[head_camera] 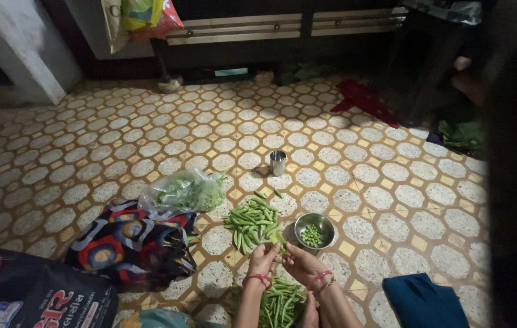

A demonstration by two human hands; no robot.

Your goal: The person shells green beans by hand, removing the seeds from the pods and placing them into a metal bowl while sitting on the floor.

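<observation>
One pea pod [278,242] is held between the fingertips of both hands, the left hand [263,260] and the right hand [301,264] being closed on it together; its long axis cannot be told, since it is too small and partly hidden. The pod is kept just above the near edge of the pile of pods [252,222] on the floor, and the steel bowl [314,231] with shelled peas lies just beside it, nearer to the right hand. Two piles of pods are counted, the second pile [280,304] lying between the forearms, together with one bowl, one steel cup [278,162] and one plastic bag of greens [182,193].
</observation>
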